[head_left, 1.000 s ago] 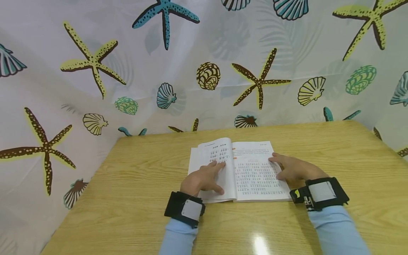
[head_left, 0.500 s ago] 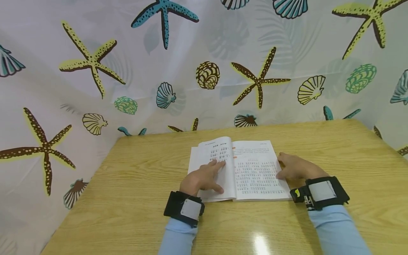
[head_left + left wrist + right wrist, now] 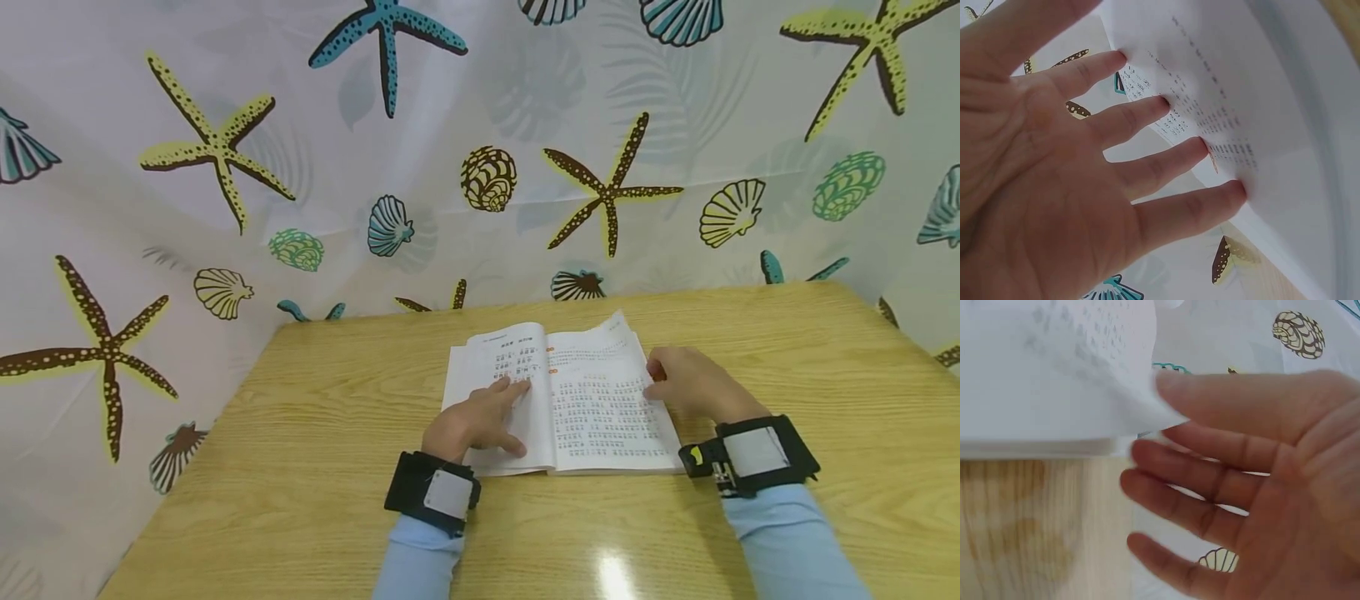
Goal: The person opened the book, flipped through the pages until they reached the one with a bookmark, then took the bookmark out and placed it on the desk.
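An open book (image 3: 611,421) with printed text lies on the wooden table. My left hand (image 3: 476,421) rests on its left page, fingers spread and straight; in the left wrist view the fingertips (image 3: 1235,190) press against the printed paper. At the book's right edge my right hand (image 3: 693,383) pinches the right-hand page (image 3: 600,350) between thumb and fingers. That page's far corner lifts and curls up off the sheets below. In the right wrist view the page edge (image 3: 1141,412) runs in between the thumb (image 3: 1210,394) and the curled fingers.
The light wooden table (image 3: 322,417) extends around the book on all sides. Behind it and at both sides hangs a white curtain (image 3: 337,158) printed with starfish and shells. Each wrist wears a black strap (image 3: 768,454) below a light blue sleeve.
My right hand has slid off the page to its right edge, curled its fingers and taken hold of the page, whose far corner has risen. The left hand stays in place.
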`<state>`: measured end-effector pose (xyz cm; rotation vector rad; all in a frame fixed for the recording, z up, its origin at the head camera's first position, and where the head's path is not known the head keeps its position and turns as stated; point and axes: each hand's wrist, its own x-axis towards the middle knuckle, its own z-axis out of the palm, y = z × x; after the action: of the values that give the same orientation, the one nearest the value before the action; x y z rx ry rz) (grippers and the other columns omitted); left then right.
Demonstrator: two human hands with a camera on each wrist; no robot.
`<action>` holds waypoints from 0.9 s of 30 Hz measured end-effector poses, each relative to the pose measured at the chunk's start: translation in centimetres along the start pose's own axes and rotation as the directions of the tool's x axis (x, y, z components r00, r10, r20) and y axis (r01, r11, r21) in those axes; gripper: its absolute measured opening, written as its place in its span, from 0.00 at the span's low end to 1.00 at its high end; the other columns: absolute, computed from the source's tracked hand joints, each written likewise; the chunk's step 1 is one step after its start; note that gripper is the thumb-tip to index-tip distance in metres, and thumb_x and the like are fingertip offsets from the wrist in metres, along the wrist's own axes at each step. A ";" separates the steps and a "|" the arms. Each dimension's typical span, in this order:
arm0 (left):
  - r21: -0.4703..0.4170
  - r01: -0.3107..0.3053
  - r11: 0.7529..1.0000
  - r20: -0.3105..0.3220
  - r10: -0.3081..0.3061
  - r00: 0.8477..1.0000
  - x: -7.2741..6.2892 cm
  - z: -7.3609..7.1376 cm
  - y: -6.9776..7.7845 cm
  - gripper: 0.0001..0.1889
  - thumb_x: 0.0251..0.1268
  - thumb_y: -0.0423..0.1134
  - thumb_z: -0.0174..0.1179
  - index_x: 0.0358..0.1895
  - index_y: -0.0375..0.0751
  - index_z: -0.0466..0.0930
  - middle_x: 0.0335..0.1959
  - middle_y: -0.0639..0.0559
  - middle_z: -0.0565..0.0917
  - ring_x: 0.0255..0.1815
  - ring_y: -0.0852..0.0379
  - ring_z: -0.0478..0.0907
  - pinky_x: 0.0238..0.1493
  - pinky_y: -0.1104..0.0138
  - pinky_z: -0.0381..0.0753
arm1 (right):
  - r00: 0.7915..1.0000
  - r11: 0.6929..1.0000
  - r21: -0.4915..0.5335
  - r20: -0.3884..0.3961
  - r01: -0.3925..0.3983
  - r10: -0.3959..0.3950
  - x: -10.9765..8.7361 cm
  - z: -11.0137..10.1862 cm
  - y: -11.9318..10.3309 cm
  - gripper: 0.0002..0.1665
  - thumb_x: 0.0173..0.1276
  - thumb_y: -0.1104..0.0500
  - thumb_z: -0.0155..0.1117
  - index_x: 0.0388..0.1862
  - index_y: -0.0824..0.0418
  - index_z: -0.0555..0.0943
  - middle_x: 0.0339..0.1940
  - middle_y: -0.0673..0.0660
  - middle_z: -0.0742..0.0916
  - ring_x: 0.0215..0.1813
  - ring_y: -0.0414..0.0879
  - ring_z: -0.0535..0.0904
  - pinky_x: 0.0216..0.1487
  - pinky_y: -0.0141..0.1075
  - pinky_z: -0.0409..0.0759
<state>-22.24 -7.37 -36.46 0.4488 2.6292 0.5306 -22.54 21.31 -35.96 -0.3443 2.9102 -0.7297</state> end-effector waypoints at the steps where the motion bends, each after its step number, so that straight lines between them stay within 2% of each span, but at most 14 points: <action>1: -0.001 -0.002 1.000 0.001 0.002 1.000 0.0 0.0 0.0 0.48 0.58 0.39 0.76 0.81 0.53 0.58 0.82 0.46 0.54 0.80 0.42 0.52 0.74 0.46 0.60 | 0.999 1.000 0.024 -0.032 0.015 -0.014 0.0 0.0 0.1 0.09 0.65 0.66 0.69 0.37 0.72 0.80 0.31 0.60 0.81 0.33 0.51 0.74 0.32 0.39 0.71; 2: -0.001 -0.003 1.000 0.000 0.003 1.000 -0.1 -0.1 0.0 0.48 0.58 0.39 0.76 0.81 0.52 0.58 0.82 0.46 0.54 0.80 0.42 0.52 0.74 0.45 0.60 | 0.998 0.998 0.051 -0.057 0.032 -0.029 0.0 -0.1 0.2 0.08 0.66 0.66 0.68 0.33 0.70 0.79 0.28 0.58 0.80 0.31 0.50 0.74 0.30 0.38 0.70; 4: -0.004 -0.005 1.000 -0.002 0.005 1.000 -0.2 -0.2 0.0 0.48 0.58 0.39 0.76 0.81 0.52 0.58 0.82 0.46 0.54 0.81 0.42 0.52 0.74 0.45 0.60 | 0.995 0.993 0.101 -0.079 0.069 -0.061 0.1 -0.1 0.5 0.11 0.69 0.66 0.66 0.27 0.66 0.76 0.23 0.54 0.76 0.27 0.47 0.71 0.27 0.36 0.67; 7: -0.010 -0.007 1.000 -0.007 0.007 1.000 -0.3 -0.3 0.0 0.48 0.58 0.39 0.76 0.81 0.51 0.59 0.82 0.45 0.54 0.80 0.42 0.52 0.74 0.45 0.60 | 0.994 0.966 0.236 -0.042 0.107 -0.100 0.2 -0.3 0.9 0.14 0.75 0.64 0.60 0.26 0.66 0.76 0.25 0.52 0.78 0.29 0.45 0.75 0.28 0.34 0.76; 10: -0.016 -0.009 1.000 -0.009 0.009 1.000 -0.4 -0.4 0.0 0.48 0.57 0.39 0.76 0.80 0.51 0.59 0.82 0.45 0.54 0.80 0.42 0.52 0.74 0.45 0.60 | 0.992 0.919 0.378 0.015 0.112 -0.127 0.2 -0.5 1.1 0.16 0.80 0.63 0.54 0.35 0.74 0.80 0.31 0.55 0.85 0.33 0.46 0.81 0.37 0.38 0.85; 12: -0.019 -0.010 1.000 -0.010 0.010 1.000 -0.5 -0.4 0.0 0.48 0.57 0.39 0.76 0.80 0.50 0.59 0.82 0.45 0.54 0.80 0.41 0.52 0.74 0.44 0.60 | 0.990 0.895 0.433 0.043 0.104 -0.136 0.2 -0.6 1.2 0.19 0.82 0.62 0.51 0.45 0.80 0.80 0.36 0.58 0.87 0.36 0.47 0.84 0.39 0.40 0.87; 15: -0.024 -0.007 1.000 -0.010 0.007 1.000 -0.5 -0.4 0.1 0.48 0.57 0.38 0.76 0.80 0.50 0.59 0.82 0.44 0.54 0.80 0.41 0.52 0.74 0.44 0.59 | 0.989 0.887 0.451 0.056 0.098 -0.138 0.3 -0.6 1.2 0.21 0.82 0.62 0.51 0.53 0.83 0.77 0.38 0.59 0.88 0.36 0.47 0.84 0.38 0.38 0.86; 21: -0.027 -0.005 1.000 -0.011 0.005 1.000 -0.4 -0.5 0.0 0.48 0.57 0.38 0.76 0.80 0.51 0.59 0.82 0.45 0.54 0.80 0.41 0.52 0.74 0.44 0.60 | 0.990 0.881 0.463 0.049 0.094 -0.131 0.2 -0.9 1.0 0.20 0.81 0.63 0.51 0.55 0.82 0.77 0.38 0.59 0.88 0.36 0.47 0.83 0.38 0.37 0.85; 27: -0.027 -0.025 0.999 -0.012 0.025 1.000 -0.3 -0.5 -0.1 0.48 0.58 0.38 0.76 0.80 0.49 0.59 0.82 0.44 0.54 0.80 0.40 0.52 0.74 0.44 0.60 | 0.992 0.862 0.500 0.046 0.082 -0.120 0.1 -1.0 0.9 0.21 0.84 0.60 0.47 0.54 0.79 0.77 0.41 0.59 0.88 0.39 0.48 0.84 0.43 0.41 0.85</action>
<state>-22.24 -7.71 -36.01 0.4721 2.6273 0.5782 -23.02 22.50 -35.55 -0.4509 2.5166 -1.4070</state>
